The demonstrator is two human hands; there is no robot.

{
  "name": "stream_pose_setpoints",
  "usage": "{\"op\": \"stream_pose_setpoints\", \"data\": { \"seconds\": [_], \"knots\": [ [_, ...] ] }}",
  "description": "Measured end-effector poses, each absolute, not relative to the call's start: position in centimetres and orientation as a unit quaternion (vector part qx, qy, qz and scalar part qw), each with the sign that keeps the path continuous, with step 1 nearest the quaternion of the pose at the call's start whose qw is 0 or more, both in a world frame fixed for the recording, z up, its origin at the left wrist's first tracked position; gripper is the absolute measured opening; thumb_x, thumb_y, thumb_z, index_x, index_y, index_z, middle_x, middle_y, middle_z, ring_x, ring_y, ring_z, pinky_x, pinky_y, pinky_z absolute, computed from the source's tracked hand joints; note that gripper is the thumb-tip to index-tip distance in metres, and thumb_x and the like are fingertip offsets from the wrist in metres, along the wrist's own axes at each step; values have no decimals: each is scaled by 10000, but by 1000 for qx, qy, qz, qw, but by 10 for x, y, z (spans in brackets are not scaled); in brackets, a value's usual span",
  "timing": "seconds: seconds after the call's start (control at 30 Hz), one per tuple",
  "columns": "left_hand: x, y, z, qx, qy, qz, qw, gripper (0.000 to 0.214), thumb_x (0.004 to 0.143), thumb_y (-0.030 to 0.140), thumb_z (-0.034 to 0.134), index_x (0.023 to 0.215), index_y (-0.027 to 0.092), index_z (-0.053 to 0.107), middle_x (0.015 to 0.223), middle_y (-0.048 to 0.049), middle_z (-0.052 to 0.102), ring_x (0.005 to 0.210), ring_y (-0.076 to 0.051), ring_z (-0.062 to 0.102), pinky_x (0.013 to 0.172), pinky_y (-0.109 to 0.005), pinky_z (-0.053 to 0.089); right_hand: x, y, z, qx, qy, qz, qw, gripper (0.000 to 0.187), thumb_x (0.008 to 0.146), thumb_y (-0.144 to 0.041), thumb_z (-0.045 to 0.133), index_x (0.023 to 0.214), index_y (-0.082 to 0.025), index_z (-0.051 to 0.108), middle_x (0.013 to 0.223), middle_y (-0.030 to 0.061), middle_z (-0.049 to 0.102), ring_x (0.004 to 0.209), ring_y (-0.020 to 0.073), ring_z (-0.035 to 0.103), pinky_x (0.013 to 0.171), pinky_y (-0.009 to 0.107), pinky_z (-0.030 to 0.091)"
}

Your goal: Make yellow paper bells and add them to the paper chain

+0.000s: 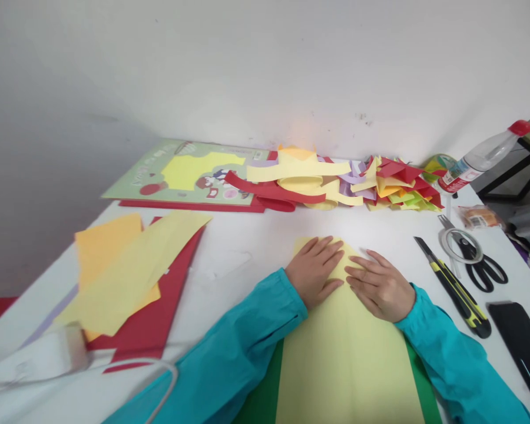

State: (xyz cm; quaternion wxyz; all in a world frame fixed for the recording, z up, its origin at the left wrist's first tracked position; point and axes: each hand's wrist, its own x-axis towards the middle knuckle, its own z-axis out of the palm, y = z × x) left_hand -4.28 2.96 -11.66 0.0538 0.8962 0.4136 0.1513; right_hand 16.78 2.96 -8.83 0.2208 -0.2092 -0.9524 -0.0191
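A pale yellow paper sheet [348, 359] lies in front of me on a green sheet [265, 400] on the white table [247, 247]. My left hand [315, 270] lies flat on the sheet's far end, fingers stretched out and pointing right. My right hand [380, 285] presses flat beside it, fingers pointing left and nearly meeting the left fingertips. Both arms wear teal sleeves. Neither hand grips anything.
A stack of yellow, orange and red sheets [128, 277] lies at the left. A green craft book [185, 174] and a heap of coloured paper scraps [348, 179] sit by the wall. At the right are a utility knife [454, 288], scissors [479, 262], a tape roll [461, 244], a plastic bottle [481, 156] and a black phone [523, 344].
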Motion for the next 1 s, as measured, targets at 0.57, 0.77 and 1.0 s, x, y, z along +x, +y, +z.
{"op": "stream_pose_setpoints", "data": {
  "seconds": [0.57,0.77,1.0],
  "knots": [
    [-40,29,-112,886,433,147,74,553,848,472,419,1269,117,467,1400,-108,435,1320,-285,307,1075,-453,233,166,28,-88,-213,-954,-27,210,168,856,-153,525,952,-167,662,1036,66,700,1109,246,565,995,516,384],
    [-41,29,-111,887,431,144,76,532,857,443,409,1276,120,460,1413,-103,420,1325,-280,296,1081,-443,217,167,28,-87,-212,-954,-28,211,171,857,-154,528,965,-167,659,1021,66,702,1096,248,572,988,519,381],
    [-41,29,-114,887,427,160,74,520,852,432,418,1269,124,467,1400,-110,436,1316,-280,313,1072,-450,237,167,27,-88,-212,-955,-30,206,177,853,-156,532,973,-159,661,1023,73,699,1094,256,571,987,532,370]
  ]
}}
